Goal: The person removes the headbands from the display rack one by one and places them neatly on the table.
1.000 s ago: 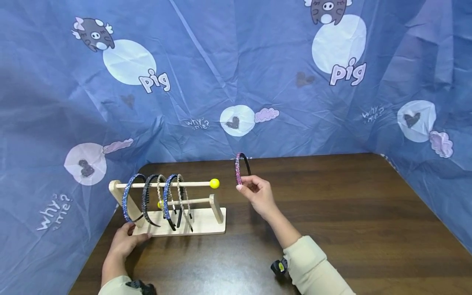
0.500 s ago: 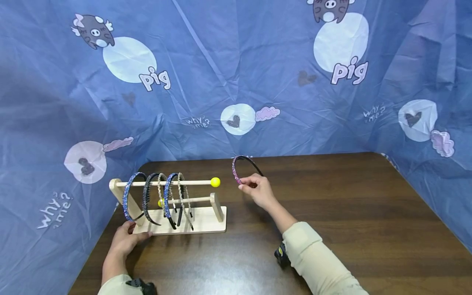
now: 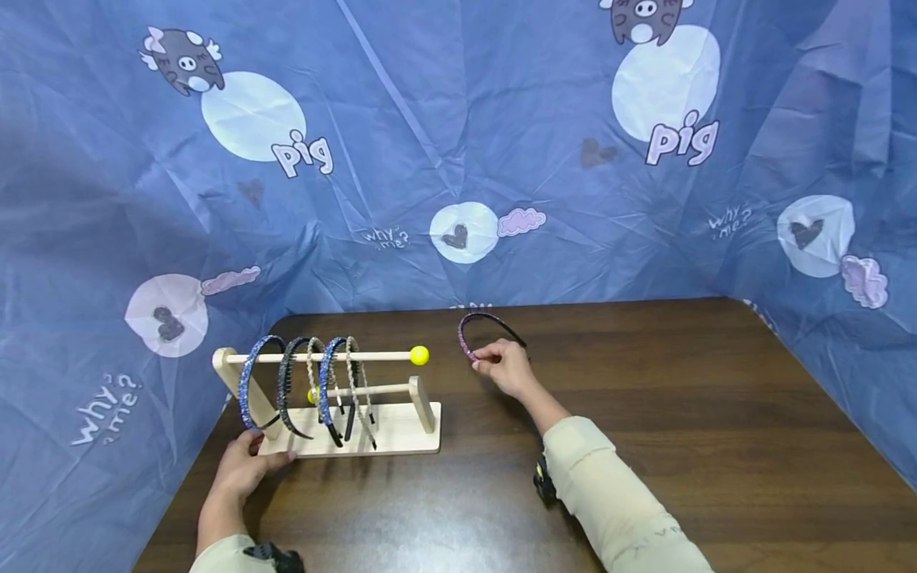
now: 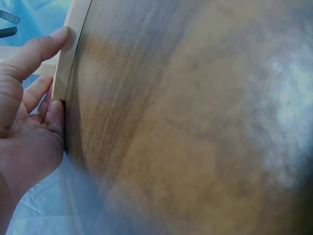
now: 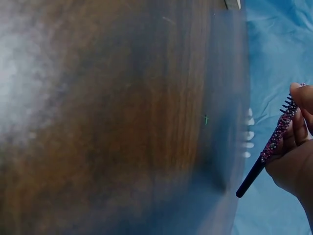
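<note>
Pinching a pink headband (image 5: 279, 130) between thumb and fingers, the right hand (image 3: 509, 371) is near the centre of the head view, apart from the wooden rack (image 3: 410, 431) at lower left. The left hand (image 3: 239, 469) grips the rack's left end with thumb and fingers. The step seems to be positioning the headband while bracing the rack; the next move likely calls for a secure pinch.

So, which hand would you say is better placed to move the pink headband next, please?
Probably the right hand: it pinches the pink headband, while the left hand holds the left end of the wooden rack, away from that headband.
</note>
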`<state>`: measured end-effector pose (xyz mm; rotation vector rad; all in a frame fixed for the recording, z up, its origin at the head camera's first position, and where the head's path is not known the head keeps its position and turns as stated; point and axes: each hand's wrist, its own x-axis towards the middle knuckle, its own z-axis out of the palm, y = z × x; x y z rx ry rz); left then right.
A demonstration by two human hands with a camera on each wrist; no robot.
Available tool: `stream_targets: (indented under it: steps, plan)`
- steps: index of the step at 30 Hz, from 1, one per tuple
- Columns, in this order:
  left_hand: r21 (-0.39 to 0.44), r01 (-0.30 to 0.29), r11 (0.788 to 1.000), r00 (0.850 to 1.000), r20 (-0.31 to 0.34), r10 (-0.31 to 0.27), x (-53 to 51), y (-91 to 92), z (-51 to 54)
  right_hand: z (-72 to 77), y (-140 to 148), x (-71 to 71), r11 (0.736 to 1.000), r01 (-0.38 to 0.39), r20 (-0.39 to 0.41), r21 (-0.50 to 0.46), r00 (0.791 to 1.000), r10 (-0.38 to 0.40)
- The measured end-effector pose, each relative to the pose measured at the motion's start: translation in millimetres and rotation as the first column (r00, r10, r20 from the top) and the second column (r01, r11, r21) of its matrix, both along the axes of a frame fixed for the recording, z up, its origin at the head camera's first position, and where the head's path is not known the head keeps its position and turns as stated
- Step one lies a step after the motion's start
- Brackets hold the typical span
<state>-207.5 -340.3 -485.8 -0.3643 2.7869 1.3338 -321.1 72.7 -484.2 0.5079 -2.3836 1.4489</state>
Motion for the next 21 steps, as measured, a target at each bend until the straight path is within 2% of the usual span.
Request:
stream_targets:
  steps: [7,14,21]
  plan:
    - [-0.006,0.007,1.0,1.0,-0.008,-0.007,1.2,0.3,1.7,-4.5,-1.0,-6.2,0.998,0.019,0.055,0.064,0.998,-0.022]
    - [-0.01,0.003,1.0,1.0,0.0,-0.003,-0.2,-1.4,2.1,-7.3,-6.5,-7.4,0.995,-0.062,0.215,0.079,0.976,0.043]
    - [0.012,0.009,1.0,1.0,0.002,-0.009,1.2,-0.5,0.3,-11.9,-8.8,-4.0,0.99,-0.016,0.259,0.143,0.966,-0.022]
